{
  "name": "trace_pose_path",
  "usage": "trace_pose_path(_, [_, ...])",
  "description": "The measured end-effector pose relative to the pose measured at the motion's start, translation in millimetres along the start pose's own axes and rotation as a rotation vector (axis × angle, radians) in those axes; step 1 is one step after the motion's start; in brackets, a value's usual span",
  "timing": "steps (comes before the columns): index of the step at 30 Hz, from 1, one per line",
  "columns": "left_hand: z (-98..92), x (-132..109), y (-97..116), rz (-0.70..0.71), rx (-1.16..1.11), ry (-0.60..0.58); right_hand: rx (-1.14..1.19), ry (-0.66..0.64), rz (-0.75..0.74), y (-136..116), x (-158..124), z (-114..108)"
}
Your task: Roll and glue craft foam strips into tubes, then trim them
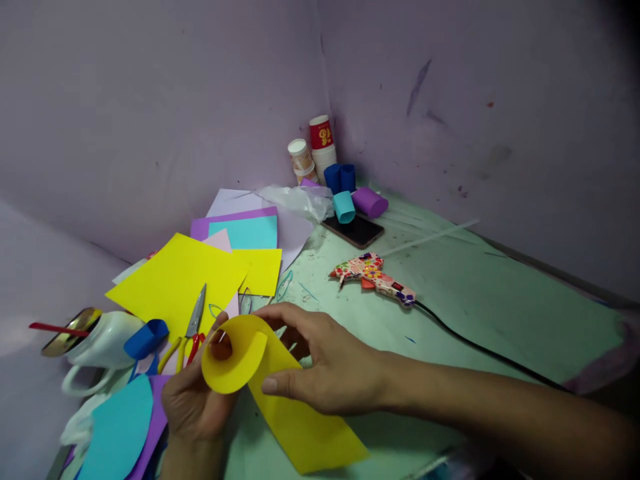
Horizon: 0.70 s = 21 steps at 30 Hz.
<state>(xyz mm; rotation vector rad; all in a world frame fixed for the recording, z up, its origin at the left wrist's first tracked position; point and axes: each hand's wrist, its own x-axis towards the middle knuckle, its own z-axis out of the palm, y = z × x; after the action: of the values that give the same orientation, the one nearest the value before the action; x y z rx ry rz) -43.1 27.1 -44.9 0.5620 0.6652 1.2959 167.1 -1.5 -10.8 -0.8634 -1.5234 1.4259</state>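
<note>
A yellow craft sheet [305, 427] is curled into a tube at its upper end, while its long flat tail slants down to the right. My left hand [197, 403] wraps round the curled end from the left and below. My right hand [333, 363] grips the sheet from the right, its thumb lying on the flat part and its other fingers partly hidden behind the curl. Just beyond my left hand, scissors [193, 327] with yellow and red handles rest on a larger yellow sheet [175, 280].
A flowered glue gun [373, 275] with a black cord lies on the green tabletop [465, 293]. Behind it are a phone [357, 232], rolled blue, turquoise and purple pieces, and stacked paper cups [323, 137]. A white mug [103, 340] stands tilted at left, near turquoise cut pieces [117, 427].
</note>
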Motion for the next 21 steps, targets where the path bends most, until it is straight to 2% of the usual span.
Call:
trace_pose_path(3, [-1.3, 1, 1, 0.033, 0.046, 0.035, 0.011, -0.003, -0.001, 2, 0, 0])
trace_pose_path(6, [3.7, 0, 0, 0.098, 0.128, 0.146, 0.006, 0.001, 0.012, 6, 1, -1])
trace_pose_path(10, [18.6, -5, -5, 0.178, 0.267, 0.228, -0.050, 0.118, 0.058, 16, 5, -4])
trace_pose_path(12, [24.8, -9, -8, 0.211, 0.347, 0.196, -0.040, 0.160, 0.092, 22, 9, -7])
trace_pose_path(15, [29.7, -13, -9, 0.237, 0.445, 0.114, 0.055, 0.134, 0.093, 31, 16, -14])
trace_pose_path(18, [31.0, -17, -5, 0.219, 0.473, 0.027, 0.283, 0.076, 0.084, 35, 21, -20])
trace_pose_path(21, [31.3, -19, -2, 0.218, 0.500, -0.046, 0.572, -0.040, 0.126, 36, 23, -21])
